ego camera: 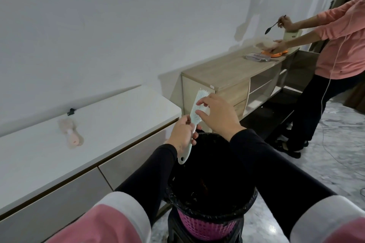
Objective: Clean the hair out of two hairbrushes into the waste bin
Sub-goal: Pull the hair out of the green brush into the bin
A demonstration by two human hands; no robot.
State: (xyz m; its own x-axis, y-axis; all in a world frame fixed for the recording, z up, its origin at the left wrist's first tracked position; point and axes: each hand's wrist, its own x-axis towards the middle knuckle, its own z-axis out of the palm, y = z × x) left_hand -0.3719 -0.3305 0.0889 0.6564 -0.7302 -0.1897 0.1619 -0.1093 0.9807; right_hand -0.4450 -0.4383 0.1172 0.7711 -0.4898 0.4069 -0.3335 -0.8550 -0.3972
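Two hands work just above the waste bin (213, 211), which sits nearest me with its black liner open. My left hand (182, 136) is clamped on the handle of the pale blue hairbrush (197, 108); my right hand (217, 113) has its fingers pinched together at the bristles, whether on hair I cannot tell. The brush head leans past the bin's far rim, so I judge pulled strands could drop outside. Farther off, the pink hairbrush (72, 134) lies on the white counter (118, 116).
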